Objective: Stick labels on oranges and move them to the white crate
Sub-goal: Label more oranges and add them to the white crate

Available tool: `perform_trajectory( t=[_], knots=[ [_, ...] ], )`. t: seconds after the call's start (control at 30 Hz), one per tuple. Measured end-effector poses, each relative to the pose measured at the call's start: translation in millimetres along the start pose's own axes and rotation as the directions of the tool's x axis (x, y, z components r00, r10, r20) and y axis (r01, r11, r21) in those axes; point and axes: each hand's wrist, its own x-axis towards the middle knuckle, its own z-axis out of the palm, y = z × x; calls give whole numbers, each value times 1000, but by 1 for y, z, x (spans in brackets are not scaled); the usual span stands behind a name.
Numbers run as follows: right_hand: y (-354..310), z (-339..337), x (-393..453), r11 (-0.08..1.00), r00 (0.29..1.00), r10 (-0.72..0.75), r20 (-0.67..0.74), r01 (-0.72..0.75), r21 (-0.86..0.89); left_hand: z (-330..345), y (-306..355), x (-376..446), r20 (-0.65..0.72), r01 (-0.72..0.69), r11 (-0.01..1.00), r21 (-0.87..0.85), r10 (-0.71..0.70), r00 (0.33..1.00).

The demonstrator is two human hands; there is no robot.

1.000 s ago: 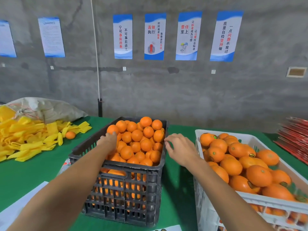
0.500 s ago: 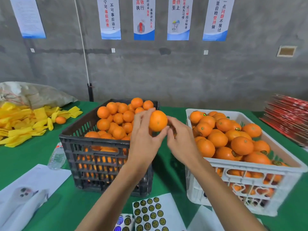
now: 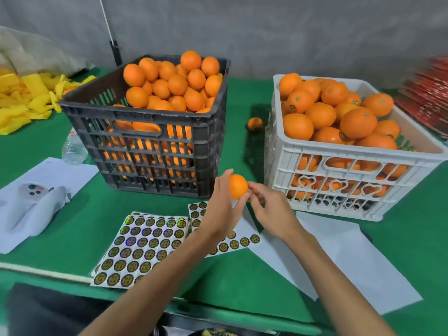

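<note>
At the far left, a heap of yellow wrappers is spread over the green table, with a pale sack behind it. Nearer, white paper is laid out beside a clear plastic bottle that lies against the black crate. The black crate is heaped with unlabelled oranges. In front of it, a full sheet of round labels is laid flat, and a second, partly used label sheet is partly covered by the left hand.

A single orange is held above the label sheets, between the two crates and in front of the black crate's right corner. It is gripped by the curled fingers and thumb of the left hand. The right hand is brought up against the orange's right side, its fingertips curled and touching the fruit; whether a label is pinched there cannot be told.

A loose orange is seen on the table in the gap between the crates. The white crate is piled with labelled oranges. Blank white sheets lie before it, and a red stack is seen blurred at the far right.
</note>
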Motion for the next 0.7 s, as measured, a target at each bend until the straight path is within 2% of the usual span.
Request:
perform_trajectory(
  t=[0.13,0.27,0.37,0.53,0.7],
  knots=[
    [29,6,-28,996,976,57,209,-42,-75,22,-20,-20,110,-4,984,176,-15,994],
    [45,12,-52,980,946,-10,324,73,-183,25,-24,-17,105,2,968,250,-29,994],
    [50,16,-58,963,952,-92,293,160,-217,26,-24,-16,86,1,967,256,-24,996],
    [53,22,-54,956,957,-175,230,221,-192,27,-29,-16,71,-5,969,248,-13,997],
    [56,24,-47,890,927,-315,206,364,-275,26,-33,-16,66,-4,977,215,-10,998]
  ],
)
